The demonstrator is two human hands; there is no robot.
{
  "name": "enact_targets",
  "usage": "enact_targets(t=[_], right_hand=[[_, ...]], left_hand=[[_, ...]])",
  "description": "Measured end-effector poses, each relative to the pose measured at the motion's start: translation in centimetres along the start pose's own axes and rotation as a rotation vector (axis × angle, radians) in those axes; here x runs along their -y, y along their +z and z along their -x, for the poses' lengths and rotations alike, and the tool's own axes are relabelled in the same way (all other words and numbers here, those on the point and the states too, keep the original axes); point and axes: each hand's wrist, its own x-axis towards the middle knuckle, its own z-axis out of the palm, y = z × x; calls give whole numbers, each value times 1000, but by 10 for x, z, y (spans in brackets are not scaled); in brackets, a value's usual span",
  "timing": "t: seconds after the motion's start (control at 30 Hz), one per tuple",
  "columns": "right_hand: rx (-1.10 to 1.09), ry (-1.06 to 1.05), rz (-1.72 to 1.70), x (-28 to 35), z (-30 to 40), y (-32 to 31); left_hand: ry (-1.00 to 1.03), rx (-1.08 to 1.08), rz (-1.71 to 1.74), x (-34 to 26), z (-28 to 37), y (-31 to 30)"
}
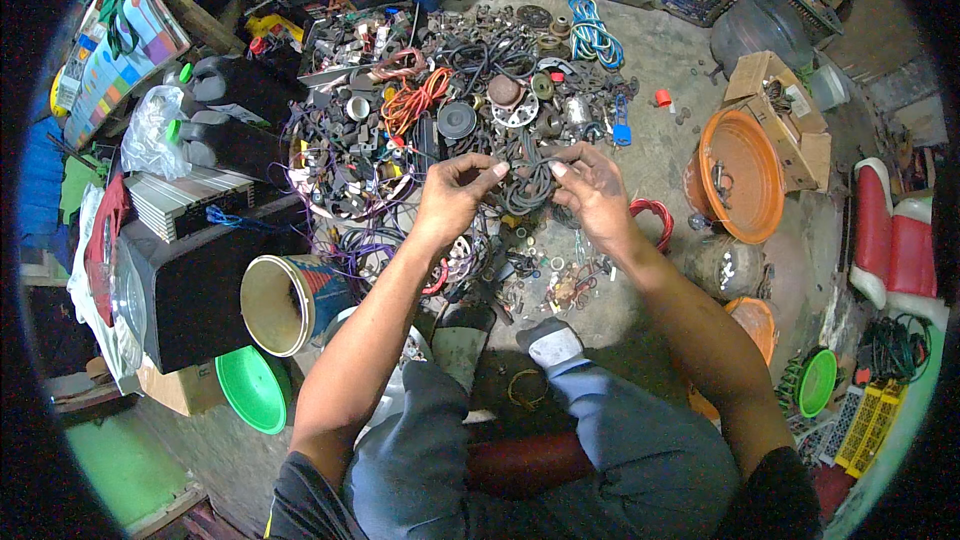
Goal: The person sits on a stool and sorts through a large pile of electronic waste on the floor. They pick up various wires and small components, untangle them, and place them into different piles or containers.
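My left hand (pixel 459 195) and my right hand (pixel 589 199) hold a tangled bundle of dark grey cable (pixel 529 180) between them, pinched between thumbs and fingers. The bundle hangs over a large heap of mixed metal and plastic parts. Beyond it in the heap are a round perforated metal plate (pixel 516 114), a black round cap (pixel 457 120) and a coil of orange wire (pixel 417 101). A coil of red cable (pixel 660 221) lies on the floor just beyond my right wrist. Purple wires (pixel 352 244) trail at the heap's left.
On the right stand an orange plastic basin (pixel 769 180) with small parts and an open cardboard box (pixel 806 139). A bucket (pixel 277 307) lies tipped at the left, near a green bowl (pixel 255 390). A blue and white cable coil (pixel 592 34) lies at the far side.
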Motion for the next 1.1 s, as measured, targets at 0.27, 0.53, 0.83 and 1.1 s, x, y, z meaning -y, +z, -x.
enact_targets(t=[0.27, 0.53, 0.83, 1.1], right_hand=[[-25, 0, 119, -10, -5, -5], [-40, -50, 153, -3, -6, 13], [145, -169, 423, -1, -5, 6], [132, -235, 510, 3, -1, 8]], left_hand=[[85, 26, -178, -7, 3, 8], [201, 35, -211, -1, 4, 12], [-189, 68, 174, -13, 6, 9], [-185, 133, 537, 3, 1, 6]])
